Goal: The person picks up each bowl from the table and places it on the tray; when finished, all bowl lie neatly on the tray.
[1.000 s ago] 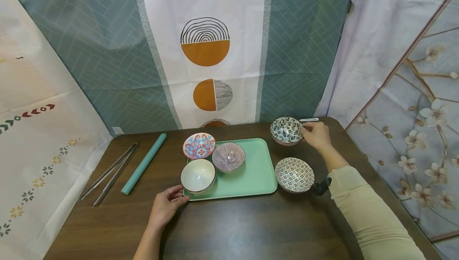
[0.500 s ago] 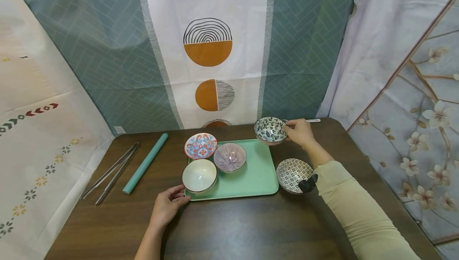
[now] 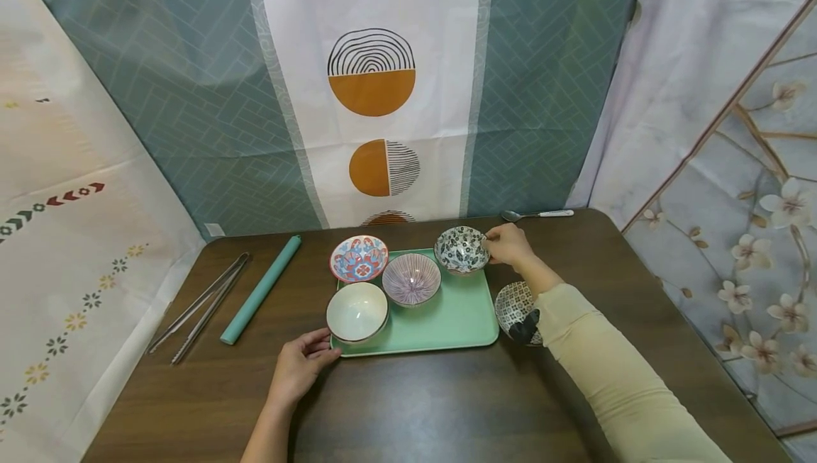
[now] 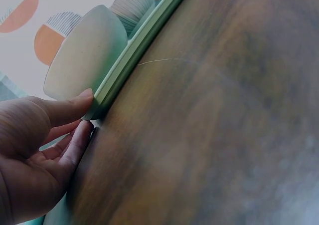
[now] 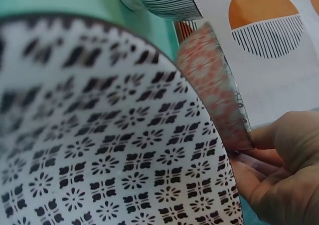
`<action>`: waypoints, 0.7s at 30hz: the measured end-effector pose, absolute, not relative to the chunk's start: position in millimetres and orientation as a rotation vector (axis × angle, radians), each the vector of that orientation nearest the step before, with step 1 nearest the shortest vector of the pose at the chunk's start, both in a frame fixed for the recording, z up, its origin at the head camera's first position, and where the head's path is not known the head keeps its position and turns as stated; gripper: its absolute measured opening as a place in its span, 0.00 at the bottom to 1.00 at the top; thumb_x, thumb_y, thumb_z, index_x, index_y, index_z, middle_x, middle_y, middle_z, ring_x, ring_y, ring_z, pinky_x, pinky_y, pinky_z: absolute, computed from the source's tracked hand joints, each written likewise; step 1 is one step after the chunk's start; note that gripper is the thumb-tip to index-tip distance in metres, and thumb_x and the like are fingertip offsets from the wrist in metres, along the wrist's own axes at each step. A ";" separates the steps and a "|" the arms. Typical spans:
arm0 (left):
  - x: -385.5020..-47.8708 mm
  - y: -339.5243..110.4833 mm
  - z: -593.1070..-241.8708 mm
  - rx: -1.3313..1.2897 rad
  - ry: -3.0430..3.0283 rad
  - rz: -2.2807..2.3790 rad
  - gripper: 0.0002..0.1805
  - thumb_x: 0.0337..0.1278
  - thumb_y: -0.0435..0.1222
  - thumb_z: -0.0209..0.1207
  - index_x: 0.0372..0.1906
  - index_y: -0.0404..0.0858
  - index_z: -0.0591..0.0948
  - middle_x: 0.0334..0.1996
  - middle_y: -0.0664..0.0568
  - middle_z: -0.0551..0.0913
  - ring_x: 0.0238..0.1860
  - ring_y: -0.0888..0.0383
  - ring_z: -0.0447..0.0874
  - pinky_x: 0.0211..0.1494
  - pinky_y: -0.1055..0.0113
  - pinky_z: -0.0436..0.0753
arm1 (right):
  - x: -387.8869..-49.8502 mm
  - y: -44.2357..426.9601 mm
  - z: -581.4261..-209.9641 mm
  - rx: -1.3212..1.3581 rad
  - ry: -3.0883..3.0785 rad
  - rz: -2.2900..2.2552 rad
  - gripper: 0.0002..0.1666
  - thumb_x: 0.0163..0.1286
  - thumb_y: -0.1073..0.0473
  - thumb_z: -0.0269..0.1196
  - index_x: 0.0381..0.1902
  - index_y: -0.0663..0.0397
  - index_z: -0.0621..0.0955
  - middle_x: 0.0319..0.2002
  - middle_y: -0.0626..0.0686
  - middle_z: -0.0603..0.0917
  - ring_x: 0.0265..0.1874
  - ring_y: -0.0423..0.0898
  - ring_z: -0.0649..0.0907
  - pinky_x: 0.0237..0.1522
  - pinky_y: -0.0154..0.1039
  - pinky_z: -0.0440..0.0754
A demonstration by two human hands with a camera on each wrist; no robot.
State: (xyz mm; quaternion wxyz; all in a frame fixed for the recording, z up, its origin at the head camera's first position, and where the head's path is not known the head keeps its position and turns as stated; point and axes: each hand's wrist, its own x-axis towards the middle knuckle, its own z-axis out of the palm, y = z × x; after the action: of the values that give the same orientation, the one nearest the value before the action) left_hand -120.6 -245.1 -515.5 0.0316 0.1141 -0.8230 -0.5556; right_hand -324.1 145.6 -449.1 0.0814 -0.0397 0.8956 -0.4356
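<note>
My left hand [image 3: 300, 364] grips the near left corner of a green tray [image 3: 440, 328]; the left wrist view shows the thumb [image 4: 75, 108] at its rim and fingers lower down. With my right hand [image 3: 508, 244] I pinch the rim of a dark floral bowl [image 3: 461, 250] with a reddish outside [image 5: 207, 70]. That bowl is over the tray's far right corner; whether it touches the tray I cannot tell. On the tray's left half are a white bowl [image 3: 357, 313], a purple-striped bowl [image 3: 411, 280] and a red-and-blue bowl [image 3: 359, 259].
A brown-and-white patterned bowl [image 3: 510, 303] stands right of the tray, partly hidden by my right forearm and its wrist camera. A spoon [image 3: 539, 215] lies at the table's back edge. Metal tongs [image 3: 204, 303] and a teal roll [image 3: 262, 289] lie at the left.
My right hand has carried the floral bowl leftward from the table's back right to above the tray's far right corner. The left hand keeps its grip on the tray corner.
</note>
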 end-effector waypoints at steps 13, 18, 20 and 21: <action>-120.8 -242.9 -513.4 0.356 -2.538 -1.722 0.23 0.53 0.25 0.71 0.55 0.23 0.82 0.41 0.39 0.86 0.44 0.50 0.86 0.41 0.74 0.84 | -327.7 153.6 -451.7 -0.130 2.528 -1.331 0.33 0.80 0.57 0.55 0.73 0.72 0.62 0.63 0.74 0.73 0.50 0.64 0.85 0.48 0.46 0.87; -120.5 -243.2 -514.8 0.357 -2.532 -1.718 0.23 0.53 0.25 0.72 0.55 0.23 0.81 0.41 0.38 0.86 0.43 0.51 0.87 0.41 0.74 0.84 | -320.9 159.5 -435.2 -0.215 2.617 -1.269 0.32 0.79 0.55 0.57 0.71 0.71 0.67 0.58 0.71 0.78 0.48 0.61 0.85 0.47 0.46 0.87; -120.0 -243.7 -515.0 0.355 -2.534 -1.710 0.23 0.53 0.25 0.71 0.55 0.23 0.81 0.41 0.38 0.86 0.42 0.52 0.87 0.41 0.74 0.85 | -317.6 164.2 -428.4 -0.252 2.639 -1.260 0.30 0.79 0.56 0.57 0.70 0.71 0.68 0.57 0.71 0.79 0.49 0.62 0.85 0.48 0.47 0.86; -119.8 -243.9 -515.1 0.357 -2.534 -1.708 0.23 0.53 0.25 0.72 0.55 0.23 0.81 0.41 0.38 0.86 0.42 0.52 0.87 0.41 0.74 0.85 | -316.1 167.1 -425.2 -0.266 2.642 -1.265 0.30 0.79 0.56 0.57 0.69 0.71 0.69 0.56 0.71 0.80 0.50 0.62 0.85 0.49 0.48 0.86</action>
State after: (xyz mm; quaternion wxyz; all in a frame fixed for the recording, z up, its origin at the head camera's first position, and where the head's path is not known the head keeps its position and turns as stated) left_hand -119.8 -243.9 -515.1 0.0327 0.1159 -0.8232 -0.5548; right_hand -316.1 167.1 -425.2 0.1002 -0.0900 0.8937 -0.4280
